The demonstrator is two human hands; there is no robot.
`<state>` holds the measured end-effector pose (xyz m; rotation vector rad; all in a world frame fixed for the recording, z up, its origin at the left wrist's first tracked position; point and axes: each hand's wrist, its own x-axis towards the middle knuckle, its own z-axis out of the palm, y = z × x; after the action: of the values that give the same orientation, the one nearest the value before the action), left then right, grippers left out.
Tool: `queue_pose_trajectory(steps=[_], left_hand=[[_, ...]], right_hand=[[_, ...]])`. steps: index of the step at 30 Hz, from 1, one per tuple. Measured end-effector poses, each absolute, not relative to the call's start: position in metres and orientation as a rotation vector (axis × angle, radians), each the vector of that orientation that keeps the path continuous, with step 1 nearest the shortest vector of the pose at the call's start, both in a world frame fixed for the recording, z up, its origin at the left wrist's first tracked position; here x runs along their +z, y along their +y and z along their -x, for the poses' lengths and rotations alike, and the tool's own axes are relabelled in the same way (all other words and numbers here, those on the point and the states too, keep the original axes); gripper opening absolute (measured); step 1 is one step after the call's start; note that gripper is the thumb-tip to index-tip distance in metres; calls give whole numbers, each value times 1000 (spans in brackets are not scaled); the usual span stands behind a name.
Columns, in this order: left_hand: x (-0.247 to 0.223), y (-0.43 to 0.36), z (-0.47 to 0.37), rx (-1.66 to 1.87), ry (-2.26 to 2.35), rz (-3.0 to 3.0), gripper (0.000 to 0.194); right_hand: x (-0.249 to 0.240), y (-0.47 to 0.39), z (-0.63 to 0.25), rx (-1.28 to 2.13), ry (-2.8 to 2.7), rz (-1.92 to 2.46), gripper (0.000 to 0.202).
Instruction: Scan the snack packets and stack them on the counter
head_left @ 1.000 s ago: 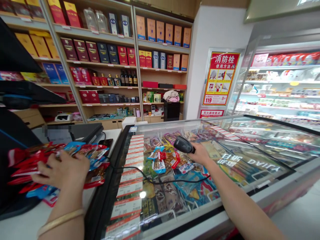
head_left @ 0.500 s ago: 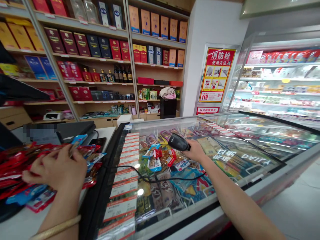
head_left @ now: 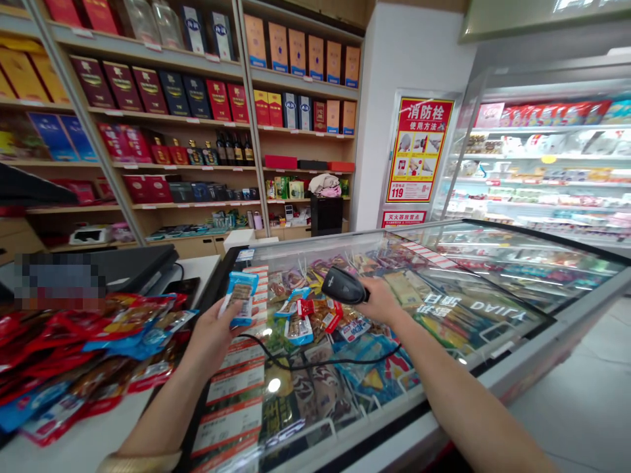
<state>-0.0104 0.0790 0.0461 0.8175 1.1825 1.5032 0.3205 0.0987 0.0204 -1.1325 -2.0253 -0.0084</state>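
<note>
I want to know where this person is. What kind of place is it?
Most likely a small shop's checkout counter. The right hand holds a black corded barcode scanner, the left hand holds a small blue snack packet, and wooden wall shelves of boxed goods carry price tags.

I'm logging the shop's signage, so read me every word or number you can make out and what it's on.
"消防栓 使用方法" and "119": red and yellow poster.
"灭火器放置点": small red sign below it.
"DAILY", mirrored: freezer lid.
Price tags, shelf boxes and the blue snack packet in the left hand: too blurred.
</note>
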Motion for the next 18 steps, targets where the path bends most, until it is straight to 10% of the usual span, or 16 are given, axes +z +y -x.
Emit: queue_pose_trajectory(steps=[18], left_hand=[[33,79,-7,1299,1119,-847,19]], right_hand=[[26,81,-288,56,-2349,1044,18]])
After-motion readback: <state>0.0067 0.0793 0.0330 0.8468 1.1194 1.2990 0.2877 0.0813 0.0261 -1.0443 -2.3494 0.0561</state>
